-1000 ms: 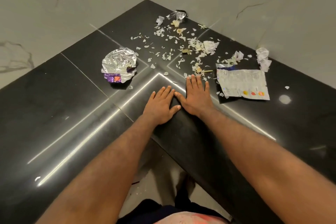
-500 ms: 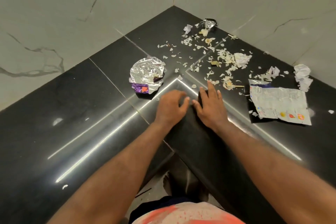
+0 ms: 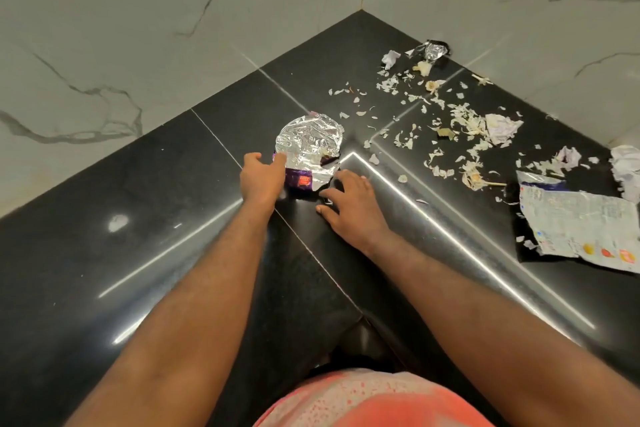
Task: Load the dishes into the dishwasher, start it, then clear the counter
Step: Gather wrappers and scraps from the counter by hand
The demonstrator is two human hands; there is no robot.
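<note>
foil wrapper [image 3: 308,144], frame centre. my hands, flat together 1 s ago, now flank it: left hand [image 3: 261,180] touches its edge, pinch unclear; right hand [image 3: 349,203] loose, empty. clearing begun; scraps [image 3: 465,120] upper right wait.

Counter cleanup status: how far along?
Done: nothing visible; dishwasher is out of view. In hand: left hand touches the crumpled foil wrapper, right hand beside it. Left: peel scraps, flat printed wrapper and paper wads lie on the black counter.
</note>
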